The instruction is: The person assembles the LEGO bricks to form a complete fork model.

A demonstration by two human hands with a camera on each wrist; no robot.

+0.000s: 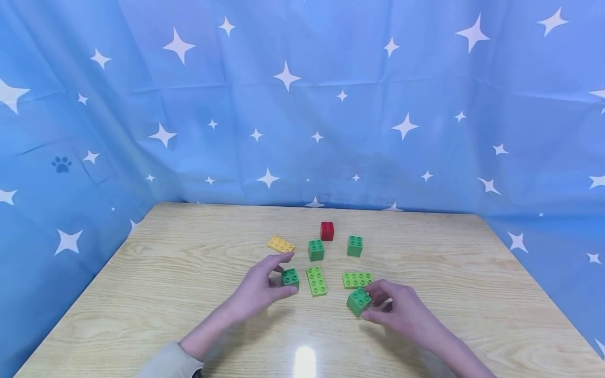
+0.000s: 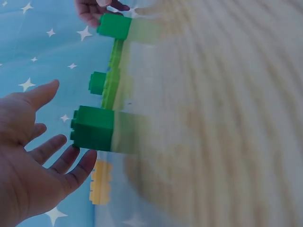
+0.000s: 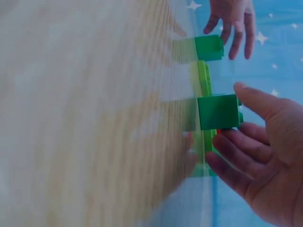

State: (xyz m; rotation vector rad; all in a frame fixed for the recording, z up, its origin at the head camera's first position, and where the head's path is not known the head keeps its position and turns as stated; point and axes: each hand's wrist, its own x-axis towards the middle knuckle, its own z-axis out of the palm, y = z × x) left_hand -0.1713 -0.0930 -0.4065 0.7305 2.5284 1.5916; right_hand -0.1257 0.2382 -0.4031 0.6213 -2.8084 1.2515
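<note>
My left hand (image 1: 257,286) reaches around a dark green block (image 1: 290,278), thumb on the near side and fingers on the far side. In the left wrist view its fingers are spread and loosely bent beside that block (image 2: 93,128), which stands on the table. My right hand (image 1: 394,307) is at another dark green block (image 1: 358,302), turned at an angle on the table. The right wrist view shows the thumb and relaxed fingers either side of this block's (image 3: 218,112) studded end, fingertips right at it. Between the hands lies a flat light green brick (image 1: 316,281).
Another flat light green brick (image 1: 357,280) lies just behind the right hand's block. Farther back are two dark green blocks, one left (image 1: 316,250) and one right (image 1: 354,245), a red block (image 1: 327,231) and a flat yellow brick (image 1: 281,244). A starry blue curtain (image 1: 331,105) hangs behind the wooden table (image 1: 142,294).
</note>
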